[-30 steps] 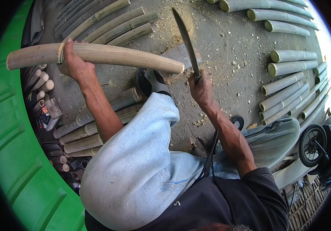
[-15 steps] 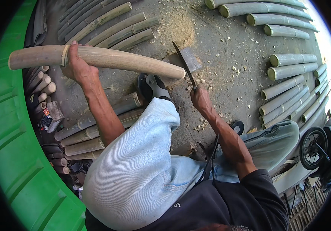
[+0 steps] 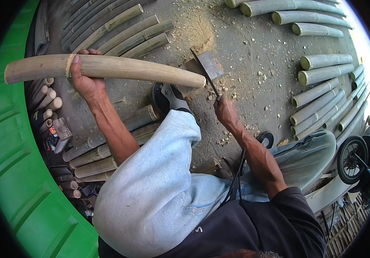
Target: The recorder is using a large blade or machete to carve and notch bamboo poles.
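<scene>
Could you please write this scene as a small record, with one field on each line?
Left hand: closed around a pale bamboo piece
Right hand: closed around the handle of a long knife
Knife position: beside the right end of the bamboo piece; contact cannot be told
Upper middle: pale sawdust
Right side: cut bamboo lengths, lying in groups
Left edge: green ridged panel
Right edge: black wheel

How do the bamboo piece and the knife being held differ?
The bamboo piece is thick and tan; the knife is slim and dark. The bamboo piece runs roughly crosswise; the knife slants toward upper left. Both are held, by the left hand and right hand respectively.
</scene>
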A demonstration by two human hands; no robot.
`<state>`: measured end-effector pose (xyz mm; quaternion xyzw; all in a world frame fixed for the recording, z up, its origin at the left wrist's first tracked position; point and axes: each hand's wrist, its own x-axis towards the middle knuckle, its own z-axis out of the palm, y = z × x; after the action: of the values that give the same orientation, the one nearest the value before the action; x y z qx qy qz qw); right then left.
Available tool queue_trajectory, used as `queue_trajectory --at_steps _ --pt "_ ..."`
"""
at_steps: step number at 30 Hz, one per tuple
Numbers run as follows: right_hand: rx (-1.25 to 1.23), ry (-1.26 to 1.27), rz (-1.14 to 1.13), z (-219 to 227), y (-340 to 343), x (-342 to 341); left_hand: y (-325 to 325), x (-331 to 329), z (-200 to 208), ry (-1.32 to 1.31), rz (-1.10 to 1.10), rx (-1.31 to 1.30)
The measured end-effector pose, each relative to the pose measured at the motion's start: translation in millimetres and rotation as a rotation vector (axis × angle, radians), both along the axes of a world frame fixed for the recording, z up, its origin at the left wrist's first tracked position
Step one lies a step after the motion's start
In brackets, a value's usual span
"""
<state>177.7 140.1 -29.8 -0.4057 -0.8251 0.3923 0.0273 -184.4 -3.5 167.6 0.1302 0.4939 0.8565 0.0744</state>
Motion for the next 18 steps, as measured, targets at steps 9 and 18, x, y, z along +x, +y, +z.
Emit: queue_trajectory --at_steps 9,18 --pt "-0.007 0.202 -0.032 84.3 17.9 -39.1 1.0 -24.7 -5.9 -0.188 0.284 -0.127" --pt "0.063 0.028 0.066 -20.5 15.1 -1.6 8.1 -23.0 -11.6 -0.122 0.25 -0.137"
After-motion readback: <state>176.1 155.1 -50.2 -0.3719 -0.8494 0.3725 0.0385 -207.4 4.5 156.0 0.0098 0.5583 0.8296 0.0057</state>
